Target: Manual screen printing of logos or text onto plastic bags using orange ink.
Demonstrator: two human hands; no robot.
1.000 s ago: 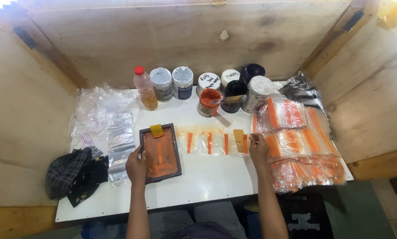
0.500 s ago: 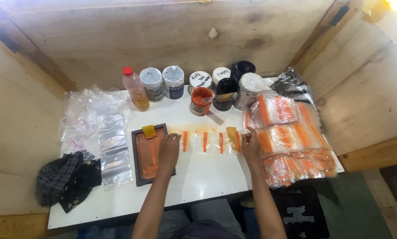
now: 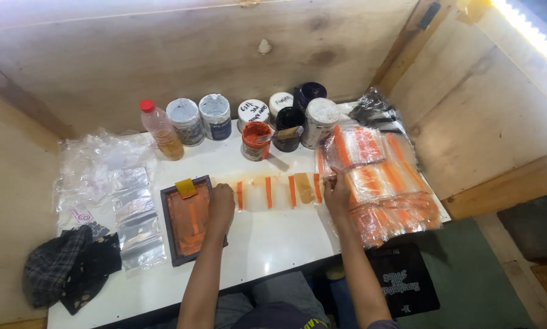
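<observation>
My left hand [image 3: 220, 207] rests on the right edge of a dark-framed printing screen [image 3: 188, 219] smeared with orange ink, with a yellow squeegee [image 3: 185, 187] lying at its top. My right hand [image 3: 337, 194] presses on the right end of a row of clear plastic bags with orange stripes [image 3: 272, 192] laid flat on the white table [image 3: 273, 244], next to a brown wooden piece [image 3: 303, 187]. Whether either hand grips anything is unclear.
Several paint jars [image 3: 215, 116], an open orange ink tub [image 3: 256, 140] and a bottle with a red cap [image 3: 161, 129] line the back. Printed orange-striped bags [image 3: 380, 176] pile up at right, blank clear bags [image 3: 127, 207] at left, a dark cloth [image 3: 72, 262] bottom left. Plywood walls surround the table.
My left hand has shifted from the screen's left side to its right edge. My right hand stays by the right end of the bag row. The camera view has shifted slightly.
</observation>
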